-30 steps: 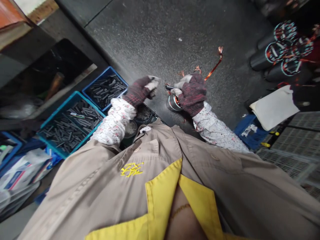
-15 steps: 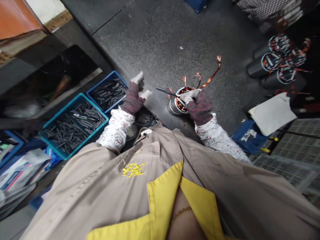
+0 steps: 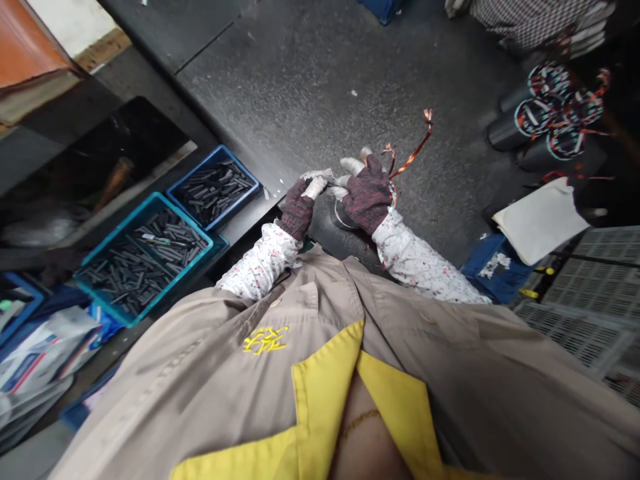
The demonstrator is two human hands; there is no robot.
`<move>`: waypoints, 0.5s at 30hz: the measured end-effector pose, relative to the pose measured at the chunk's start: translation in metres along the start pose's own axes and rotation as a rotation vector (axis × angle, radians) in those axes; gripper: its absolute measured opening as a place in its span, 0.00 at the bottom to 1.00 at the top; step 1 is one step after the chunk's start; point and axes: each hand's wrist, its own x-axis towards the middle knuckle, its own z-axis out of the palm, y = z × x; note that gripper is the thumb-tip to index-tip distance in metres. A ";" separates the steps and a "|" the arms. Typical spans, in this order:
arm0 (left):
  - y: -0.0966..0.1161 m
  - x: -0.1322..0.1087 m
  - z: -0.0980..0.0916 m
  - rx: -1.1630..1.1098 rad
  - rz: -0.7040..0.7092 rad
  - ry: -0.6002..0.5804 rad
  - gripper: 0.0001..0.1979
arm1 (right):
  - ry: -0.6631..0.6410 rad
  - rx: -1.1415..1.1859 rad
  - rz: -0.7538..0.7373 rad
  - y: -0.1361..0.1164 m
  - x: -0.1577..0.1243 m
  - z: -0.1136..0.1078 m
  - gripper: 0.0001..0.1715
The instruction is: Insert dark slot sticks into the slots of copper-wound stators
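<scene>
In the centre of the frame, the left hand (image 3: pixel 299 208) is pinching a dark rod (image 3: pixel 327 182) with its fingers; the right hand (image 3: pixel 369 193) is clenching it above a coil (image 3: pixel 341 217).

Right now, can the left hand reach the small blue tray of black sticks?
Probably yes: the left hand is close to the blue tray, with nothing between them, though its fingers are busy beside the right hand.

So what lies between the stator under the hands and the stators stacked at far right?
Mostly bare grey surface, head view; only the stator's copper leads reach into it.
</scene>
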 end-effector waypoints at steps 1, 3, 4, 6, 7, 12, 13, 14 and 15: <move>0.001 0.002 -0.006 -0.019 0.001 0.080 0.27 | -0.012 0.026 0.005 0.003 0.005 0.004 0.21; 0.007 0.009 -0.026 -0.051 0.031 0.200 0.33 | 0.000 0.093 0.013 0.007 0.009 0.010 0.19; 0.011 0.012 -0.038 -0.058 0.048 0.216 0.34 | 0.013 0.129 0.011 0.008 0.008 0.010 0.19; 0.018 0.014 -0.058 -0.051 0.056 0.163 0.34 | 0.066 0.172 0.015 0.006 0.000 0.007 0.19; 0.020 0.013 -0.065 -0.044 0.047 0.118 0.33 | 0.118 0.182 0.025 0.004 -0.006 0.004 0.20; 0.022 -0.017 -0.049 0.010 0.148 -0.085 0.25 | 0.244 0.528 0.054 -0.008 -0.036 -0.013 0.22; 0.023 -0.025 -0.039 0.002 0.171 -0.110 0.23 | 0.174 0.671 0.045 -0.011 -0.038 -0.015 0.22; 0.025 -0.033 -0.030 -0.016 0.175 -0.134 0.21 | 0.081 0.821 0.041 -0.013 -0.039 -0.015 0.21; 0.028 -0.041 -0.022 -0.036 0.164 -0.161 0.21 | -0.007 0.958 0.047 -0.016 -0.039 -0.014 0.21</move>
